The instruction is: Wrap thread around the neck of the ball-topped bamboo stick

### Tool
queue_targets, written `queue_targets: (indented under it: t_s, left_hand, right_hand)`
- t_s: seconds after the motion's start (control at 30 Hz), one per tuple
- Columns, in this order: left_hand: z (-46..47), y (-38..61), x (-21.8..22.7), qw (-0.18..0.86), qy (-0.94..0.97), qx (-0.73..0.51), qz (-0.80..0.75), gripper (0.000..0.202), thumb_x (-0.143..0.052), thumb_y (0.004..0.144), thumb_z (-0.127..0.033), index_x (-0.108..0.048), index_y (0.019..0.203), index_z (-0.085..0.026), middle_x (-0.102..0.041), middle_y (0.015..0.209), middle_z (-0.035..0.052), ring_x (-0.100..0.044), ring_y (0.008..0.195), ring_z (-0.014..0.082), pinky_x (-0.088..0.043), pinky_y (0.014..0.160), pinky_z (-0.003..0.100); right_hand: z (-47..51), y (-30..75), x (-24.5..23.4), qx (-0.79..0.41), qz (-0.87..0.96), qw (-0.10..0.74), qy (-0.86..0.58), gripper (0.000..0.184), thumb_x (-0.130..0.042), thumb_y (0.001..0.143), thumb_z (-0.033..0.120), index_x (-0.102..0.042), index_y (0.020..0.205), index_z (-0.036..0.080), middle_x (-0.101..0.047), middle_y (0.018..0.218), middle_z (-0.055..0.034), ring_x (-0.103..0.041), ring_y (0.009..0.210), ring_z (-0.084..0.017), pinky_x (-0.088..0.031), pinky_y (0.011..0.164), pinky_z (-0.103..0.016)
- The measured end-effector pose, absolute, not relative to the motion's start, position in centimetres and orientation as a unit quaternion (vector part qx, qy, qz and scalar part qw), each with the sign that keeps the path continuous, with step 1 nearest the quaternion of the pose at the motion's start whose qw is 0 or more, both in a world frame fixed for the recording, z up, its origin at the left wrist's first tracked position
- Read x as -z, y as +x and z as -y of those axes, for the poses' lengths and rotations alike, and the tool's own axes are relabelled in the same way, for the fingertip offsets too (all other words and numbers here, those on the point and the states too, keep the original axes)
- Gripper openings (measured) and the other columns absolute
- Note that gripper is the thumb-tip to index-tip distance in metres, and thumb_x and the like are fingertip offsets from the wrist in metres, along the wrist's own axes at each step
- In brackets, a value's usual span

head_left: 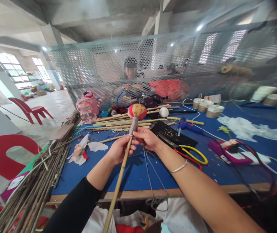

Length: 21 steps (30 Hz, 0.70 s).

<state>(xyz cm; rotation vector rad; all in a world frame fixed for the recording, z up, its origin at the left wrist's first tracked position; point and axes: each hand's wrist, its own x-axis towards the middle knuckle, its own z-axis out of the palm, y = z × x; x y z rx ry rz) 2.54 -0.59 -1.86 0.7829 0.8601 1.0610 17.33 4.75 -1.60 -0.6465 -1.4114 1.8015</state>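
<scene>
A long bamboo stick (120,176) slants up from my lap, topped by a round red and patterned yellow cloth head (137,111). Grey cord is wound around the neck (134,126) just below that head. My left hand (120,149) is closed around the stick under the winding. At the lower end of the winding, the fingers of my right hand (146,138) pinch the grey cord against the stick. Loose grey string (150,174) hangs below my right hand, over the table edge. The fingertips partly hide the cord's end.
Bamboo sticks (119,124) and a white ball (163,112) lie beyond my hands. Scissors (194,154), a blue glue gun (189,126) and a purple power strip (233,153) are right. Thin branches (38,191) are stacked left. A perforated screen (99,64) stands behind; a person sits beyond.
</scene>
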Motion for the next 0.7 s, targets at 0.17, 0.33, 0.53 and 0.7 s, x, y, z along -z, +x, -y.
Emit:
queue_targets:
  t_s: [0.17, 0.33, 0.53, 0.7]
  left_hand:
    - [0.5, 3.2, 2.7, 0.561, 0.437, -0.528, -0.464, 0.038, -0.069, 0.071, -0.038, -0.054, 0.098, -0.016, -0.063, 0.065, -0.001, -0.053, 0.041, 0.0084, -0.039, 0.035, 0.018]
    - [0.3, 3.0, 2.9, 0.481, 0.484, -0.555, -0.476, 0.044, -0.073, 0.065, -0.039, -0.055, 0.097, -0.015, -0.052, 0.052, -0.0079, -0.044, 0.036, 0.0052, -0.031, 0.032, 0.016]
    - [0.1, 2.3, 2.1, 0.527, 0.436, -0.581, -0.44, 0.044, -0.075, 0.06, -0.042, -0.052, 0.087, -0.015, -0.06, 0.063, -0.0039, -0.042, 0.035, 0.003, -0.027, 0.03, 0.016]
    - [0.2, 2.3, 1.8, 0.55, 0.425, -0.582, -0.423, 0.045, -0.076, 0.058, -0.041, -0.053, 0.086, -0.015, -0.059, 0.063, -0.0041, -0.041, 0.035, 0.0023, -0.025, 0.03, 0.015]
  right_hand:
    - [-4.5, 17.0, 1.4, -0.658, 0.572, 0.38, -0.308, 0.027, -0.07, 0.068, 0.037, -0.056, 0.074, 0.015, -0.03, 0.041, 0.0106, -0.016, 0.034, -0.003, -0.006, 0.035, -0.022]
    - [-4.7, 17.1, 1.4, -0.653, 0.573, 0.375, -0.323, 0.03, -0.07, 0.069, 0.04, -0.058, 0.08, 0.015, -0.028, 0.043, 0.0112, -0.015, 0.035, -0.004, -0.005, 0.036, -0.023]
    - [-4.8, 17.4, 1.3, -0.665, 0.564, 0.384, -0.303, 0.03, -0.073, 0.065, 0.041, -0.057, 0.071, 0.016, -0.029, 0.044, 0.0106, -0.016, 0.038, -0.003, -0.005, 0.038, -0.023]
    - [-4.6, 17.2, 1.2, -0.665, 0.553, 0.401, -0.302, 0.032, -0.076, 0.06, 0.039, -0.061, 0.074, 0.015, -0.033, 0.042, 0.0107, -0.017, 0.036, -0.003, -0.005, 0.038, -0.023]
